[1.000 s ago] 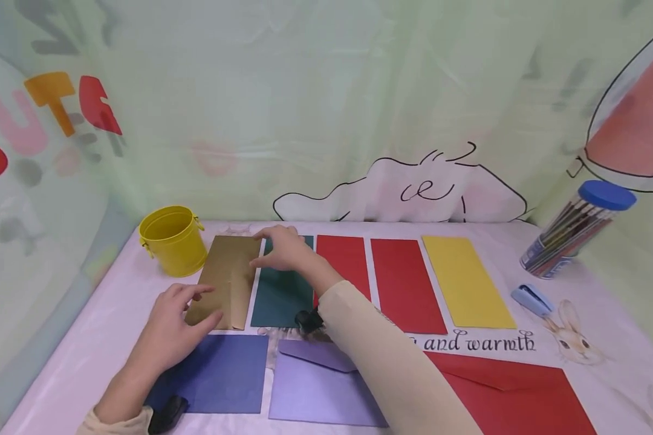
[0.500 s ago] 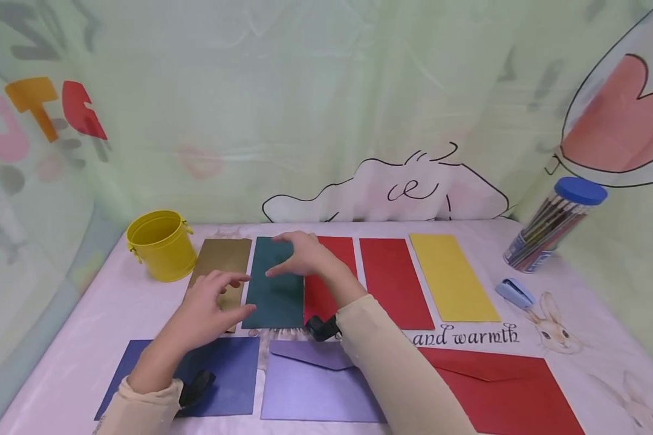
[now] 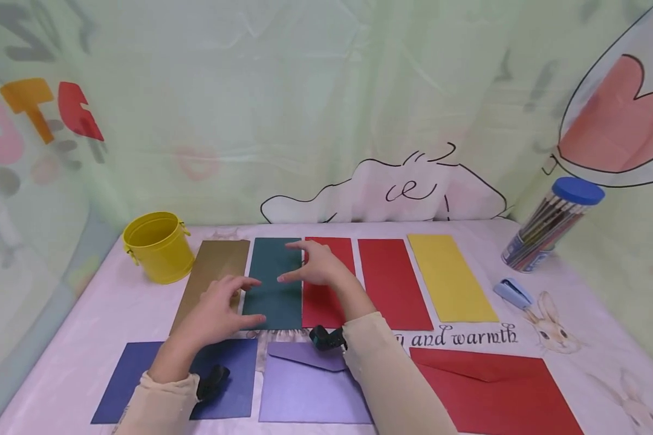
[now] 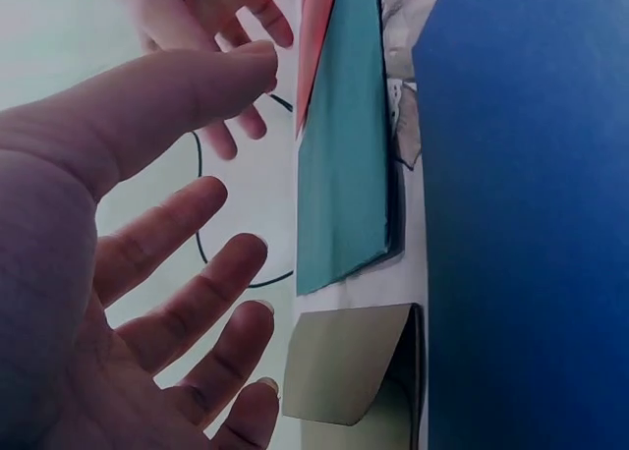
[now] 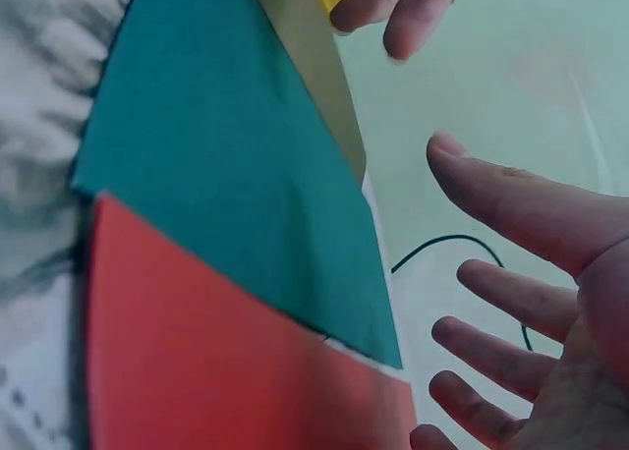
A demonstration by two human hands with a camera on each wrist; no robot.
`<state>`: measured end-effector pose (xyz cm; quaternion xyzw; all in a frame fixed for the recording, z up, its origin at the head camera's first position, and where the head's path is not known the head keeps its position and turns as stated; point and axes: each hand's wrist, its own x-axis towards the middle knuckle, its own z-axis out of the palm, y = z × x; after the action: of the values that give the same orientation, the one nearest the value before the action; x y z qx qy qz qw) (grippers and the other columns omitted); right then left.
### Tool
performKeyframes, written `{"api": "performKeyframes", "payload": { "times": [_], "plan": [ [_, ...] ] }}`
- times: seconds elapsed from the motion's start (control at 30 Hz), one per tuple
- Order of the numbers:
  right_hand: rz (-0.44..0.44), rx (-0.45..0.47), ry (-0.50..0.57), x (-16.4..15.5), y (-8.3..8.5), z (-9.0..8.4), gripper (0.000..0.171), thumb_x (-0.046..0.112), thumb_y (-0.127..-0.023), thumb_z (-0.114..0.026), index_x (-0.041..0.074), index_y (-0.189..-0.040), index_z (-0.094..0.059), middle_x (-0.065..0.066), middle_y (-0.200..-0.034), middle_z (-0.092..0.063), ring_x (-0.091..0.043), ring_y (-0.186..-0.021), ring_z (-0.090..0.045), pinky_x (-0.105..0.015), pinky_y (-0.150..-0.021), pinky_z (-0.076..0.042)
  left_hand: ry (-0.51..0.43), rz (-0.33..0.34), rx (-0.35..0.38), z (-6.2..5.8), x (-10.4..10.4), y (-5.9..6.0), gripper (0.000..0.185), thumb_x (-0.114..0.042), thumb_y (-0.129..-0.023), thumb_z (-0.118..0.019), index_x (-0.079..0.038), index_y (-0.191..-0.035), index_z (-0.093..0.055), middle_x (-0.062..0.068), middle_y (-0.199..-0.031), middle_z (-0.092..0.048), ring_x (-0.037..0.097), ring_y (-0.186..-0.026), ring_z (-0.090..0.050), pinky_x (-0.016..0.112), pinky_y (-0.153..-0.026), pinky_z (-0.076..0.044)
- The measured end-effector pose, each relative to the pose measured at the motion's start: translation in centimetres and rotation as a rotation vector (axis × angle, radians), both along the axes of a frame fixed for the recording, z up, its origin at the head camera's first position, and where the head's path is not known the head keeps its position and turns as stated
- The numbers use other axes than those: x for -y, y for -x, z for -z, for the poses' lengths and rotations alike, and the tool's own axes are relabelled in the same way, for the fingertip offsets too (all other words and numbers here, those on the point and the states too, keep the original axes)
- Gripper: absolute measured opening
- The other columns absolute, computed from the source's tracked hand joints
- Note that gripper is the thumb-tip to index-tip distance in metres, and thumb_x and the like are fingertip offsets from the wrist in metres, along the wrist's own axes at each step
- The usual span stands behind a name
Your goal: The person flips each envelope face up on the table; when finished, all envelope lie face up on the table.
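A dark green envelope (image 3: 274, 302) lies flat in the back row, between a gold envelope (image 3: 217, 260) and a red envelope (image 3: 323, 308). My left hand (image 3: 220, 311) is over the gold and green envelopes' front part, thumb and fingers spread apart. Over the border of green and red is my right hand (image 3: 321, 266), its thumb and fingers also spread. The left wrist view has the left hand (image 4: 167, 273) with nothing in it, beside the green envelope (image 4: 344, 185). Nothing is held by the right hand (image 5: 531, 303) in the right wrist view.
A second red envelope (image 3: 394, 284) and a yellow envelope (image 3: 451, 278) continue the back row. In front lie blue (image 3: 231, 393), lavender (image 3: 310, 393) and large red (image 3: 506, 386) envelopes. A yellow bucket (image 3: 163, 254), stapler (image 3: 513, 294) and pencil tub (image 3: 552, 223) stand around.
Both hands have shifted right, from around the gold envelope to over the green one, keeping their spread fingers. The head view has turned slightly right. The envelopes stay in place.
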<state>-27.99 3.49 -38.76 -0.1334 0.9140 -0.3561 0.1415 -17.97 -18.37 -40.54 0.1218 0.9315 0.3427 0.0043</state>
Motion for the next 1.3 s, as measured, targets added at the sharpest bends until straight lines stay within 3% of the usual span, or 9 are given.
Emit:
{"api": "performKeyframes", "payload": {
  "times": [0.43,0.9,1.3],
  "plan": [
    [0.025,-0.035,0.000,-1.0,0.3,1.2,0.082,0.034,-0.074,-0.089,0.025,-0.147,-0.053,-0.013,-0.146,-0.046,-0.033,-0.136,-0.036,-0.051,-0.096,-0.049,0.066,0.003,0.004,0.3,0.0,-0.2,0.069,-0.036,-0.075,-0.089,-0.012,-0.134,-0.063,0.015,-0.135,-0.055,0.041,-0.122,-0.045,0.067,-0.100,-0.034],
    [0.017,-0.077,-0.085,-1.0,0.5,2.5,0.080,0.030,-0.074,-0.090,0.020,-0.145,-0.056,-0.012,-0.136,-0.052,-0.030,-0.128,-0.040,-0.045,-0.087,-0.055,0.147,-0.012,0.028,1.4,-0.4,0.0,0.076,-0.047,-0.072,-0.088,-0.011,-0.135,-0.062,0.017,-0.134,-0.053,0.043,-0.123,-0.044,0.069,-0.102,-0.029],
    [-0.026,-0.131,-0.149,-0.8,0.3,2.4,0.077,0.030,-0.075,-0.089,0.013,-0.143,-0.058,-0.004,-0.150,-0.047,-0.031,-0.134,-0.037,-0.045,-0.093,-0.052,0.194,-0.049,0.053,1.2,-0.8,-0.3,0.086,-0.055,-0.073,-0.085,-0.007,-0.139,-0.059,0.020,-0.140,-0.048,0.043,-0.128,-0.040,0.069,-0.105,-0.028]
  ]
}}
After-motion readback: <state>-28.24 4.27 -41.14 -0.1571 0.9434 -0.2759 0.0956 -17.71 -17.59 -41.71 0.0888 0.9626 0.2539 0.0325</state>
